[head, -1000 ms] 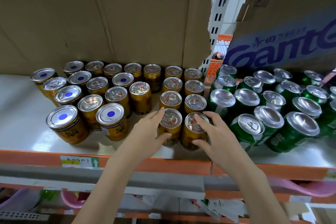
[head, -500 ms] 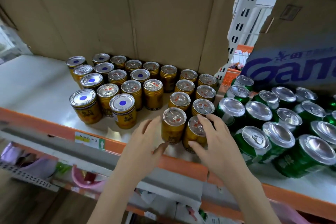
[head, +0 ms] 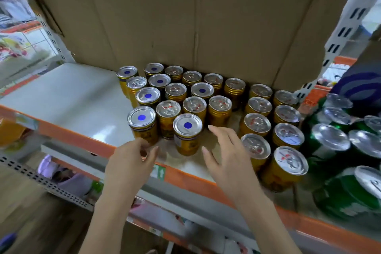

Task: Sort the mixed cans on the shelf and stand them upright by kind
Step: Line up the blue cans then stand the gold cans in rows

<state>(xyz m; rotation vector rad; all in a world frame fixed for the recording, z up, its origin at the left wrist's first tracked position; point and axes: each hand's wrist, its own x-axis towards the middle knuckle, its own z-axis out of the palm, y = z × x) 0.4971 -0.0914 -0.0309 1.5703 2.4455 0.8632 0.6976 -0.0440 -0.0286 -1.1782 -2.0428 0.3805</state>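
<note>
Several gold cans stand upright on the white shelf (head: pixel 68 97), some with blue-dot bottoms up, some with pull-tab lids up. At the front stand two blue-dot cans, one on the left (head: pixel 141 125) and one to its right (head: pixel 187 133). My left hand (head: pixel 132 163) hovers in front of the left one, fingertips near its base, holding nothing. My right hand (head: pixel 224 152) is spread open just right of the other blue-dot can, apart from it. A two-wide column of pull-tab gold cans (head: pixel 288 166) stands to the right. Green cans (head: pixel 329 142) crowd the far right.
A large cardboard box (head: pixel 185 16) forms the wall behind the gold cans. A blue-printed carton (head: pixel 358 86) sits behind the green cans. The shelf's orange front edge (head: pixel 68 136) runs below my hands. A white upright post (head: pixel 346 33) stands at the right.
Both hands have let go of the two front pull-tab cans on the right and moved left, toward the front blue-dot cans. The view has swung left.
</note>
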